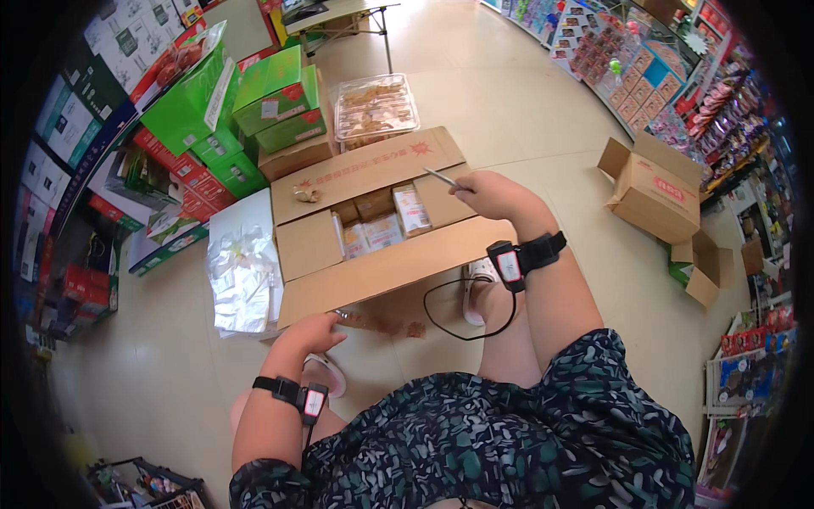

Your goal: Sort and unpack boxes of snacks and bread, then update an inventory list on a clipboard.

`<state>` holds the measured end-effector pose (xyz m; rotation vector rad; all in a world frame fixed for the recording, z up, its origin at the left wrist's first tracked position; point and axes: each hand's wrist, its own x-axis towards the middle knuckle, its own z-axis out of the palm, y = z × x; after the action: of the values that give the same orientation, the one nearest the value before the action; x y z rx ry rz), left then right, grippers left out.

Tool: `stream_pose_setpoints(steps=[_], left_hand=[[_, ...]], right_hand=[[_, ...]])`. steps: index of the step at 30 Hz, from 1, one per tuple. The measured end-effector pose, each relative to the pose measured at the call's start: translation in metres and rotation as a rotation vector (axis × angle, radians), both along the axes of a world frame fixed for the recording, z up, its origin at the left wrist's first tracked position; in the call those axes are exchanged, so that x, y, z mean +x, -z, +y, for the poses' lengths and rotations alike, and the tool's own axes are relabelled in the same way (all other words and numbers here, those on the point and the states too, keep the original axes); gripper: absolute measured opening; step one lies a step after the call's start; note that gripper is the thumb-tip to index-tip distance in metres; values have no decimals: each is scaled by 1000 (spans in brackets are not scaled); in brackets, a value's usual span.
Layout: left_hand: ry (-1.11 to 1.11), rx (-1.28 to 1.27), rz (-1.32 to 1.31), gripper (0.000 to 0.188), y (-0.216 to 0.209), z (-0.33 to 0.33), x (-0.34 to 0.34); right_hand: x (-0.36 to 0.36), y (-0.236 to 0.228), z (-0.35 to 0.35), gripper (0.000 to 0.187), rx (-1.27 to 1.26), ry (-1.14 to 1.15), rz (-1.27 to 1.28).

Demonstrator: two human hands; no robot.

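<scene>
Nearest us, the left hand [309, 332] rests with fingers curled on the near flap of the open box [373, 222], gripping its edge. Just past that flap, on the right side of the box, the right hand [492, 195] is closed around a thin blade [441, 178] — its tip points left over the box's far flap. Inside the box we see small packets [383, 229] standing in rows. Against the left side of the box lies a silver foil bag [242, 267]. Behind the box sits a clear tray of snacks [375, 108], and left of that green cartons [275, 102] are stacked. Well to the right of the box stands a second, smaller carton [653, 187] — open too.
</scene>
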<state>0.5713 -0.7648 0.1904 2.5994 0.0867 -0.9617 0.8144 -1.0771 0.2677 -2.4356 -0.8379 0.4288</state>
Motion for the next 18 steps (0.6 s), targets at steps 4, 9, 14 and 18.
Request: stream_pose_setpoints(steps=[4, 9, 14, 18], left_hand=[[-10, 24, 13, 46, 2, 1, 3], [19, 31, 27, 45, 7, -2, 7], [-3, 7, 13, 41, 11, 0, 7], [19, -20, -82, 33, 10, -1, 11]], right_hand=[[-2, -12, 5, 25, -55, 33, 75], [2, -4, 8, 26, -146, 38, 60], [4, 0, 6, 26, -146, 10, 86], [1, 0, 6, 27, -180, -8, 100]])
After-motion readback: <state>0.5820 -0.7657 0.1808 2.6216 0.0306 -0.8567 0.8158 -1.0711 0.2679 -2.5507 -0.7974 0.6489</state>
